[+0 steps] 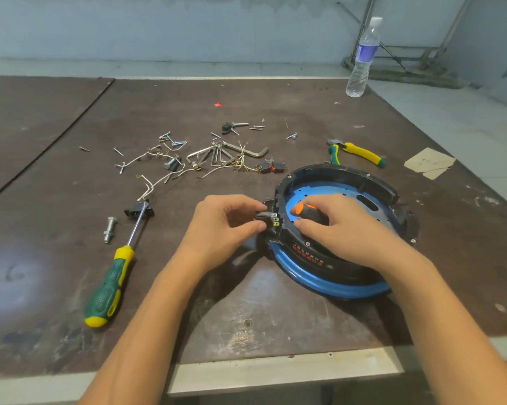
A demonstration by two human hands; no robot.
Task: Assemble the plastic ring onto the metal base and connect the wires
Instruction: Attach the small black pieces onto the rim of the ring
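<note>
The black plastic ring (334, 174) sits on the blue metal base (328, 285) at the table's (56, 200) right, the left hand (226, 226) pinching a small black part (263, 214) at its left edge, the right hand (342, 229) gripping an orange-handled screwdriver (308, 212) inside it

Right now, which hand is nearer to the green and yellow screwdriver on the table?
Left. The left hand, pinching a black switch, sits right of the screwdriver, not touching it; the right hand, gripping an orange-handled tool, lies farther right over the plastic ring.
</note>
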